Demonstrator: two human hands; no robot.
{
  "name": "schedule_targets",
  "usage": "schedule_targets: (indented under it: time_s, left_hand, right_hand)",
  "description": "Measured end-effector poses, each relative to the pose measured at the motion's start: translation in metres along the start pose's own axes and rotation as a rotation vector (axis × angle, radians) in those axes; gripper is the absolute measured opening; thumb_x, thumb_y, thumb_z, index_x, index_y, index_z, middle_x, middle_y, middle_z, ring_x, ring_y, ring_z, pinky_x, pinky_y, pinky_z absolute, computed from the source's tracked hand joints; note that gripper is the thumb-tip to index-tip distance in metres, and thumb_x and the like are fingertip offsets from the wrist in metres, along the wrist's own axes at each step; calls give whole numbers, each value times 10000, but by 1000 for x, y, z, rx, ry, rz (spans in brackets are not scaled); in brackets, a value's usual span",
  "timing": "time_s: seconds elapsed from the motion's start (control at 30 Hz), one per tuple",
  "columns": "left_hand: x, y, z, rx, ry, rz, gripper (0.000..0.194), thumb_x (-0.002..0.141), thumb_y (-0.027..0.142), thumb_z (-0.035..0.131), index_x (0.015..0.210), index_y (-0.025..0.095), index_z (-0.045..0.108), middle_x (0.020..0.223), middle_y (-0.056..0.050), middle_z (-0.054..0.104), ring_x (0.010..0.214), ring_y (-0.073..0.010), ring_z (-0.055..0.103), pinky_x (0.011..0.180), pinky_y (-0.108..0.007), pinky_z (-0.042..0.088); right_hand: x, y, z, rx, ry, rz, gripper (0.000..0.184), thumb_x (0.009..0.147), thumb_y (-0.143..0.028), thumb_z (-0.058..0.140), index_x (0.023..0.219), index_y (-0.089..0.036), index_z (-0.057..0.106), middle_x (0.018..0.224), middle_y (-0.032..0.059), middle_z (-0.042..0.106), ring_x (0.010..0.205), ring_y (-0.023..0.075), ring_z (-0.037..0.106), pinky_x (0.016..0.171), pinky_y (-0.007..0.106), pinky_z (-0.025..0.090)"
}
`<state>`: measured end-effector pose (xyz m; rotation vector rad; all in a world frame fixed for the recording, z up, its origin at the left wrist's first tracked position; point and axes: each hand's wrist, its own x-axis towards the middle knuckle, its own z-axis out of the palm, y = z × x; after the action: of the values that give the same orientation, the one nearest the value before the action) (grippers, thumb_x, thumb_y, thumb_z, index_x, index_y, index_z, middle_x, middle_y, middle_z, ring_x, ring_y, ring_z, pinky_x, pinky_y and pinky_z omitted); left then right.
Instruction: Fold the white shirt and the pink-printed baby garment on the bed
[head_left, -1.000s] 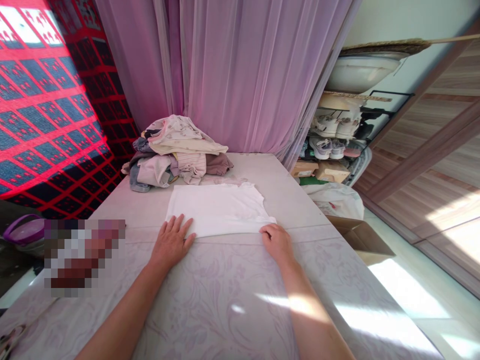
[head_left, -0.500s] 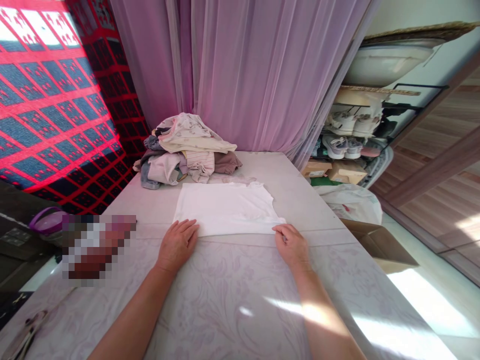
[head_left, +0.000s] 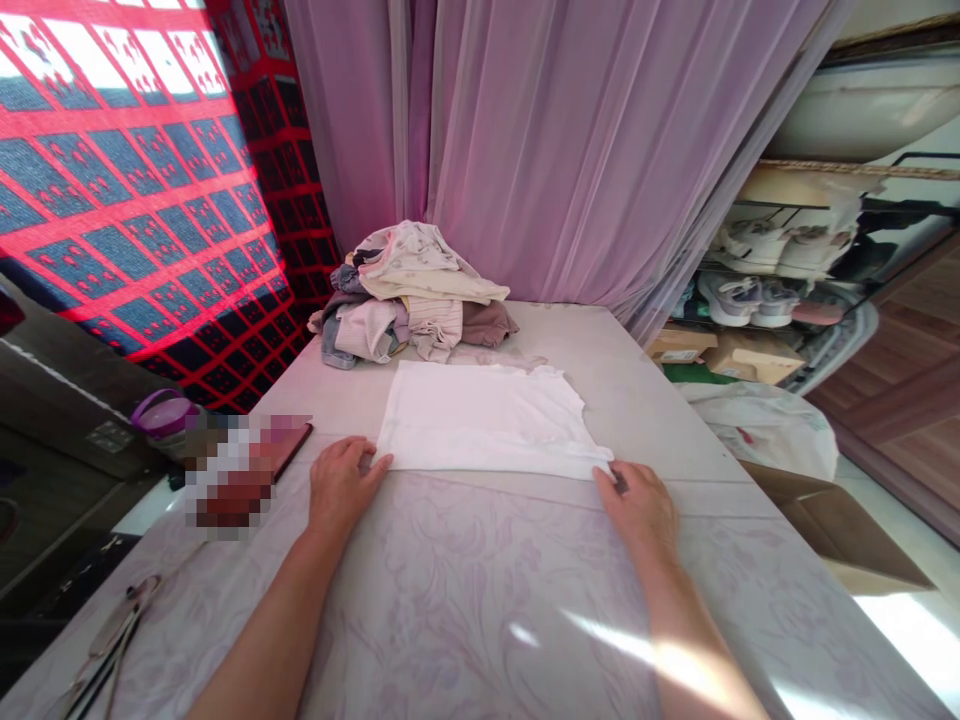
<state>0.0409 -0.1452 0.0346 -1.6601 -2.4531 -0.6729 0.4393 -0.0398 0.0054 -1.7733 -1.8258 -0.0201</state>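
Observation:
A white garment [head_left: 487, 415], folded into a flat rectangle, lies on the patterned tablecloth [head_left: 480, 590]. Its far right edge is uneven and ruffled. At the near left corner, my left hand [head_left: 346, 485] has thumb and fingers curled together on the cloth's edge. The opposite near corner is pinched by my right hand [head_left: 641, 505], its thumb and forefinger closed on the fabric. Between the two hands the near edge runs almost straight. Which exact kind of garment it is cannot be made out while folded.
A heap of clothes [head_left: 412, 295] sits behind the garment, before a purple curtain [head_left: 540, 150]. A blurred-out item [head_left: 244, 475] and a corded thing [head_left: 112, 640] lie at left. Beyond the right edge stand a cardboard box [head_left: 840, 530] and a shoe rack [head_left: 795, 210].
My left hand has gone from lying flat on the garment's left corner to curling at its edge. My right hand stays at the right corner. The view has shifted left.

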Motion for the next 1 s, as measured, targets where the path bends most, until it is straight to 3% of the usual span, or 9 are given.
schedule_targets:
  time_s: [0.33,0.57,0.8,1.0]
  left_hand:
    - [3,-4,7,-175,-19,-21,134,797,353,564,777,228,606,1170,-50,667,1067,-238,598,966,-428,410]
    - [8,-10,7,-346,-53,-54,198,805,376,515,701,225,592,1148,-48,685,1031,-225,622,938,-406,449]
    - [7,-8,10,-212,-63,-40,229,806,424,534,748,226,633,1225,-70,654,1242,-287,504,1061,-501,335]
    - [11,-17,11,-329,-95,-51,262,823,427,488,704,240,629,1177,-23,684,1182,-240,552,1038,-447,379]
  right_hand:
    - [6,6,8,155,46,35,352,768,-508,458,747,-224,665,1013,90,679,910,254,577,826,402,445]
    - [9,4,3,235,8,108,359,731,-521,438,660,-222,623,1022,101,690,883,258,588,806,399,454]
    - [8,7,11,118,-45,128,327,734,-527,492,684,-243,646,1142,57,669,1119,305,507,971,485,353]
    - [12,16,12,252,-52,102,346,776,-522,488,665,-236,647,1066,57,684,1055,253,545,909,389,421]
